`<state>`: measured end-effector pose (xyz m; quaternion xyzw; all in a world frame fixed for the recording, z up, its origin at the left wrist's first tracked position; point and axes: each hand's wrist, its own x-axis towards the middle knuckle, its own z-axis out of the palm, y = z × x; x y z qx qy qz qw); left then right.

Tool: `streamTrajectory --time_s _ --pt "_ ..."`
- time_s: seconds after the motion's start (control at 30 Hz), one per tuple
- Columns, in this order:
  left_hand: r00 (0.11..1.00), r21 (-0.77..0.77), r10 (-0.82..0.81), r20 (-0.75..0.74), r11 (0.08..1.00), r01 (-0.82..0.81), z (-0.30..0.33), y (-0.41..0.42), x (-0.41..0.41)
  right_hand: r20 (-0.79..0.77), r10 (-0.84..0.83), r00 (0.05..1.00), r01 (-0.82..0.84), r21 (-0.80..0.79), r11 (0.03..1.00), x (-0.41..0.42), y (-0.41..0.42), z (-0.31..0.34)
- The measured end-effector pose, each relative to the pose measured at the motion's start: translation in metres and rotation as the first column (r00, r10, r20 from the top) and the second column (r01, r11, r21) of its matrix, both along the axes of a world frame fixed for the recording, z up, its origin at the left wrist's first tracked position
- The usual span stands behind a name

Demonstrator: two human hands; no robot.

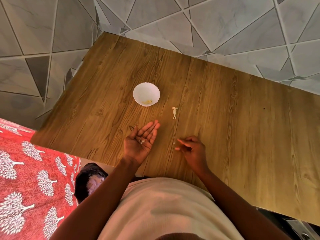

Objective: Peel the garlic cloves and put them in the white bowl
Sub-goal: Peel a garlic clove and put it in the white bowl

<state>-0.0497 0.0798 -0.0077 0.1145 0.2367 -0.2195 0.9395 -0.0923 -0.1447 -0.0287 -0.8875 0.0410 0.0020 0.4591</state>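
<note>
I see the small white scalloped-rim bowl (146,94) standing upright on the wood-grain laminate table (225,118), with a few pale yellow peeled garlic pieces (147,101) lying on its bottom at the six o'clock side. At about four o'clock from the bowl, near but apart from it, a little heap of whitish papery garlic skin (174,112) lies on the tabletop.

At six o'clock from the bowl my left hand (141,141) rests palm up, fingers straight and relaxed, and a few small white scraps (142,141) sit in the palm; they may be bits of skin, but they are too small for me to tell. At three o'clock from that hand my right hand (191,148) hovers low over the table with fingers loosely curled, thumb and forefinger held close together; whether anything is pinched between them I cannot tell.

I can read no writing or label anywhere. Around the table lies a grey tiled floor with angular lines (52,40). At nine o'clock from my body is a red cloth printed with white trees (26,170), and between it and my pale shirt (164,205) a dark glossy bag (90,179) sits below the table's near edge. Nothing stands between my hands and the bowl.
</note>
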Motion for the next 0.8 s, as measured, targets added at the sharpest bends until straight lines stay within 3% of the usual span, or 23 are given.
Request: streamTrajectory --time_s 0.37,0.57,0.8 --pt "0.999 0.074 -0.032 -0.032 0.997 0.034 0.0 -0.002 -0.017 0.042 0.003 0.999 0.002 -0.111 0.994 0.016 0.014 -0.011" --pt "0.999 0.081 -0.013 -0.039 0.997 0.016 0.001 0.0 -0.019 0.044 0.062 0.997 -0.044 -0.33 0.943 0.016 0.017 -0.018" --pt "0.997 0.073 0.046 -0.056 0.996 -0.042 0.002 0.012 -0.022 0.019 0.151 0.988 -0.15 -0.045 0.988 0.022 0.046 -0.002"
